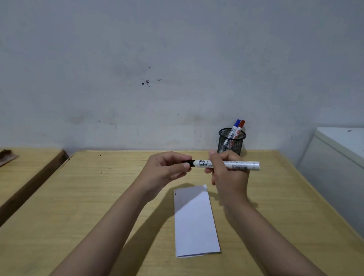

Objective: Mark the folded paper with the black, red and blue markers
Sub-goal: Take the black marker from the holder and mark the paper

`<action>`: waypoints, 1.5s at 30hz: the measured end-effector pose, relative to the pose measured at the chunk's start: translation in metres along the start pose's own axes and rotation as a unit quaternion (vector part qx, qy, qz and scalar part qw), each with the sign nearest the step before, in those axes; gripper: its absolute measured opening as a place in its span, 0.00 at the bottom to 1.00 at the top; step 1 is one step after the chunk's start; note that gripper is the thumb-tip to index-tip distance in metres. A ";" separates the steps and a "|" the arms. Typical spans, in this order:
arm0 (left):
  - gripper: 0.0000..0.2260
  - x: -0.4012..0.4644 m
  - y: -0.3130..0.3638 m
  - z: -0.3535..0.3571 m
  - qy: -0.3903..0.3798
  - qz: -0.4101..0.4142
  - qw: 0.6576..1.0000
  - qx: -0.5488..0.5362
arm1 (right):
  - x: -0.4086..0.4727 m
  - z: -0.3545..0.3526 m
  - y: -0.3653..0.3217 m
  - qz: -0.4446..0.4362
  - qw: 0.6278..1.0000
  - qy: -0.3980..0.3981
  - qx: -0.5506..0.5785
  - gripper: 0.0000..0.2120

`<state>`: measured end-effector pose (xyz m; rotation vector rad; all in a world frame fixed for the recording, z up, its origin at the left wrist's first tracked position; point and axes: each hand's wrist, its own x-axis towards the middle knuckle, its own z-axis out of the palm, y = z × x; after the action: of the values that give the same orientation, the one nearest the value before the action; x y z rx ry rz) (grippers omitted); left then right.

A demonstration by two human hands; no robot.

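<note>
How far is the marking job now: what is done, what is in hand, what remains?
Done: the folded paper bears one short black stroke at its far-left edge. In hand: both hands hold the black marker, the left hand at its cap, the right hand around the barrel. Left: the blue marker and red marker stand in the mesh cup.

Black marker [228, 164] held level above folded white paper [195, 222]; blue marker [236, 125] and red marker [241, 125] upright.
</note>
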<state>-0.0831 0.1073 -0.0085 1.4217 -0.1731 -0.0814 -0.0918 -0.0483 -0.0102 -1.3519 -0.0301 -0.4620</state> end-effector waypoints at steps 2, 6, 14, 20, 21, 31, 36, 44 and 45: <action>0.08 -0.007 0.006 0.002 -0.010 0.007 1.000 0.006 | -0.002 -0.002 -0.006 -0.002 1.000 -0.007 0.008 0.14; 0.09 -0.016 0.016 0.008 -0.010 0.034 0.999 0.001 | -0.005 -0.002 -0.014 -0.018 0.999 -0.014 0.039 0.16; 0.06 -0.010 0.023 0.015 0.079 0.088 0.991 0.062 | -0.002 0.005 -0.018 0.232 0.969 -0.074 0.034 0.25; 0.04 -0.002 0.028 0.018 0.115 0.111 0.975 0.151 | 0.008 -0.016 -0.011 -0.091 0.975 -0.083 -0.184 0.14; 0.04 0.000 0.030 0.021 0.110 0.114 0.975 0.158 | 0.013 -0.019 -0.010 -0.126 0.963 -0.102 -0.214 0.12; 0.10 0.058 0.038 0.062 0.100 0.135 0.963 0.212 | 0.083 -0.054 -0.026 -0.295 0.911 -0.068 -0.281 0.19; 0.15 0.115 0.004 0.078 0.132 0.133 0.941 0.284 | 0.156 -0.072 -0.037 -0.281 0.924 0.056 -0.252 0.21; 0.16 0.180 -0.039 0.097 0.136 0.168 0.887 0.407 | 0.210 -0.070 0.021 -0.149 0.917 0.024 -0.369 0.18; 0.16 0.184 -0.043 0.097 0.138 0.164 0.886 0.411 | 0.212 -0.071 0.028 -0.129 0.913 0.006 -0.387 0.18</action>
<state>0.0839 -0.0235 -0.0244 2.2077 -0.2216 0.5339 0.0933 -0.1750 0.0073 -2.1419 -0.0135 -0.7510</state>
